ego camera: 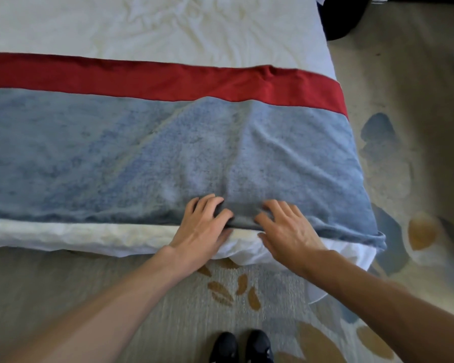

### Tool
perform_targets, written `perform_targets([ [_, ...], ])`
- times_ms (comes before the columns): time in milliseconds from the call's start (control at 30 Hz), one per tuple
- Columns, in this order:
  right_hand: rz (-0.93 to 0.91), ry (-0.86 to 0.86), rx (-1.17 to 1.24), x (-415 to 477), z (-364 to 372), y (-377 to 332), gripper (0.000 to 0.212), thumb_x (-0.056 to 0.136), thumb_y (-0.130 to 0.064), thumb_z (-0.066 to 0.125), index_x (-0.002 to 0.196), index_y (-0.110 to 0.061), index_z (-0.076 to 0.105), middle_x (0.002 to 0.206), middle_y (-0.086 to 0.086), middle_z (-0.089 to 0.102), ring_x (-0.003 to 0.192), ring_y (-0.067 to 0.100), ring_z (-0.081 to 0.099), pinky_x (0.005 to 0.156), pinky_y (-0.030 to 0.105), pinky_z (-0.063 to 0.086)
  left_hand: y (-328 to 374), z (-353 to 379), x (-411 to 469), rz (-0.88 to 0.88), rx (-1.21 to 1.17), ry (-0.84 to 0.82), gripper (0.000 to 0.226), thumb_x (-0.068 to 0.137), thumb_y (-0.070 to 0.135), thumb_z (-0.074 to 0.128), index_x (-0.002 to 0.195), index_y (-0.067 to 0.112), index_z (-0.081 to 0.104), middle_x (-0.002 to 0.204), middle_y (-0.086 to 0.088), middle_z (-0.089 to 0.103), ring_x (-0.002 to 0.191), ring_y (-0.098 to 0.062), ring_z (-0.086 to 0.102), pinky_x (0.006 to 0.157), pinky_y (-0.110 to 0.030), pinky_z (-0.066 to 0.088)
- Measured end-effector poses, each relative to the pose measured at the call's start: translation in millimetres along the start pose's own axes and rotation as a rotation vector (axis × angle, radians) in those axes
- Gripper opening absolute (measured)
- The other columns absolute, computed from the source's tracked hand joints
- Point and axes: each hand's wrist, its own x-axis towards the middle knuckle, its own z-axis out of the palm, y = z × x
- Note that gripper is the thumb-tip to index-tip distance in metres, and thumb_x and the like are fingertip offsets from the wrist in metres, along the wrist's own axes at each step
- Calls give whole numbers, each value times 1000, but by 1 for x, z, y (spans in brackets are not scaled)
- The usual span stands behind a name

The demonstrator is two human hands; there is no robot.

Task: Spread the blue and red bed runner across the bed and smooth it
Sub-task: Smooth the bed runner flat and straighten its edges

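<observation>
Both hands work the near hem of the bed runner (89, 153) at the edge of the bed (168, 27): your left hand (202, 227) and right hand (287, 227) sit close together without touching, fingers curled onto the blue pile and thumbs tucked under the hem, each pinching the cloth. The runner lies across the white bedding and reaches its right-hand end, with its red band (116, 77) on the far side. A ridge (236, 142) of slack fans up from between your hands toward the red band. The best move is probably to draw the hem evenly toward you, then sweep flat palms outward to chase the folds off the end. The blue looks plush and towel-like, a fabric likely to drag and hold creases; the red looks smoother and thinner. Leaf-patterned carpet (417, 74) lies below.
</observation>
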Motion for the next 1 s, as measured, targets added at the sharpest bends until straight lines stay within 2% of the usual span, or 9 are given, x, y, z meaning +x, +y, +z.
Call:
perform_targets([
  [67, 24, 2, -20, 0, 5, 3, 39, 54, 2, 79, 85, -15, 63, 86, 5, 55, 74, 24, 51, 67, 32, 44, 6, 5, 4, -53, -20, 20, 9, 85, 19, 64, 92, 13, 63, 115, -16, 55, 115, -36, 50, 95, -51, 39],
  [133, 49, -15, -30, 4, 4, 3, 42, 44, 10, 76, 73, -16, 61, 70, 0, 53, 62, 21, 47, 59, 28, 36, 11, 7, 7, -102, -12, 12, 3, 86, 14, 63, 89, 13, 62, 116, -17, 54, 116, -36, 48, 97, -51, 37],
  [367, 152, -83, 72, -9, -1, 5, 39, 36, 13, 68, 60, -15, 58, 59, -1, 52, 54, 20, 47, 58, 27, 28, 25, 14, 3, -83, -46, -17, 4, 86, 12, 62, 90, 13, 61, 134, -19, 45, 129, -37, 38, 103, -60, 29],
  [433, 151, -120, 93, -11, -1, 4, 32, 44, 9, 70, 64, -14, 60, 64, 0, 54, 59, 22, 51, 59, 28, 28, 26, 15, 2, -72, -35, -35, 8, 89, 21, 58, 93, 14, 59, 138, -17, 42, 134, -35, 32, 106, -60, 26],
  [533, 125, -82, 164, -7, -3, 9, 5, 80, -13, 61, 84, -13, 64, 83, 3, 59, 78, 25, 55, 69, 31, 36, 26, 9, 7, -69, -14, -89, 40, 88, 48, 36, 105, 18, 55, 145, -11, 32, 140, -28, 21, 112, -55, 16],
  [567, 138, -60, 192, -6, -7, 12, 12, 85, -21, 57, 89, -13, 64, 87, 4, 59, 81, 25, 56, 73, 33, 39, 28, 6, 11, -67, -14, -104, 51, 85, 54, 28, 111, 19, 54, 147, -11, 29, 141, -27, 18, 113, -54, 14],
  [667, 205, 35, 228, 0, -18, 26, 18, 86, -24, 56, 95, -11, 64, 89, 6, 60, 82, 28, 58, 75, 37, 44, 37, -5, 32, -66, -24, -128, 69, 81, 59, 17, 129, 19, 45, 152, -9, 21, 143, -25, 11, 115, -51, 8],
  [833, 284, 56, 204, 6, -30, 68, 27, 80, -21, 61, 104, -8, 64, 96, 12, 63, 86, 34, 60, 77, 43, 49, 61, -12, 79, -52, -2, -169, 79, 79, 61, 8, 144, 21, 28, 157, -8, 9, 143, -25, 3, 114, -50, 3],
  [1000, 350, 33, 196, 25, -41, 136, 42, 72, -28, 54, 107, -8, 65, 98, 15, 65, 87, 37, 63, 77, 44, 50, 83, -11, 151, -46, 33, -185, 68, 89, 55, 27, 149, 24, 17, 158, -7, 1, 144, -25, -1, 114, -49, -1],
])
